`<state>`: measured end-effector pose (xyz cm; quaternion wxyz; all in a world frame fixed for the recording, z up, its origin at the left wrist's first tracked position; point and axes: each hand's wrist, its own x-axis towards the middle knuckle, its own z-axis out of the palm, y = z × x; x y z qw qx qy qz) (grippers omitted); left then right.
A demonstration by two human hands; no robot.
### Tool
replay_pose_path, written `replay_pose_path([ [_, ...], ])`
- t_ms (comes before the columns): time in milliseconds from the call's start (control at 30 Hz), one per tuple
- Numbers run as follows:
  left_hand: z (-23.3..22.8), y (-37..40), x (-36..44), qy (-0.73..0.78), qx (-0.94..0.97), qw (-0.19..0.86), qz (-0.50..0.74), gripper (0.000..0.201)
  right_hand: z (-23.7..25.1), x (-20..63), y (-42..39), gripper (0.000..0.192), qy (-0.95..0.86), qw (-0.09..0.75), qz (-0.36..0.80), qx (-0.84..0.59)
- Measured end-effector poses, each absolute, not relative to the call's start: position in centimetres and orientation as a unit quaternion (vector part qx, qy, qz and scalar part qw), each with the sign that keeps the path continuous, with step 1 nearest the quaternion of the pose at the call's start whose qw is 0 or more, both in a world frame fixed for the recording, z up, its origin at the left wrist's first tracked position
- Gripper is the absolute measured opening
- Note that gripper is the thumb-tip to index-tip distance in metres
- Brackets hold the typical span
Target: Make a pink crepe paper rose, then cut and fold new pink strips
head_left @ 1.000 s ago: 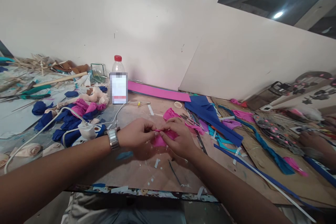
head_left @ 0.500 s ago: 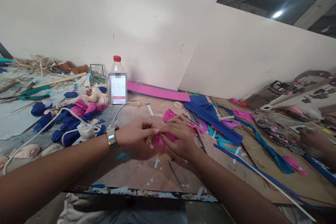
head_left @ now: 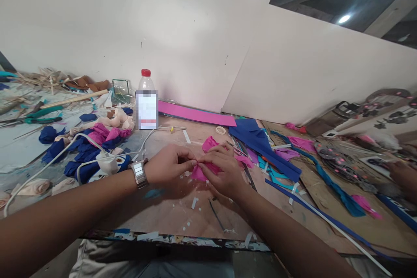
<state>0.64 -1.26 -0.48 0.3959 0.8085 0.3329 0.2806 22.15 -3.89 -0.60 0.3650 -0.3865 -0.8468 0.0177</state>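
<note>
Over the middle of the table, both hands meet on a piece of pink fabric or crepe paper. My left hand, with a metal watch on its wrist, pinches the piece's left edge between thumb and forefinger. My right hand is closed on the same piece from the right, its fingers partly covering it. Behind the right hand lies another crumpled pink piece. Scissors-like metal blades show just beside the right fingers. A cream tape ring lies a little farther back.
Left are rolled blue rosettes, a white plug and cable and green-handled pliers. A red-capped bottle stands behind a phone. Blue strips lie right. Another person's hand is at far right.
My left wrist has turned slightly, and the fingertips of both hands have come closer together on the pink piece. The other person's hand at far right has shifted a little.
</note>
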Motion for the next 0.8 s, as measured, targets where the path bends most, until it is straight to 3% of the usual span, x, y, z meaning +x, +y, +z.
replay_pose_path([
  [367,-2.0,-1.5,0.6,0.298,0.909,0.031,0.292,0.026,-0.9,21.7,-4.1,0.005,-0.838,0.362,0.036,-0.406],
  [567,-2.1,-1.4,0.4,0.264,0.922,-0.055,0.277,0.024,-0.9,21.5,-4.1,0.011,-0.824,0.342,0.063,-0.447],
  [800,-2.2,-1.1,0.5,0.248,0.928,-0.074,0.268,0.019,-1.0,21.3,-4.3,0.012,-0.819,0.306,0.089,-0.478],
])
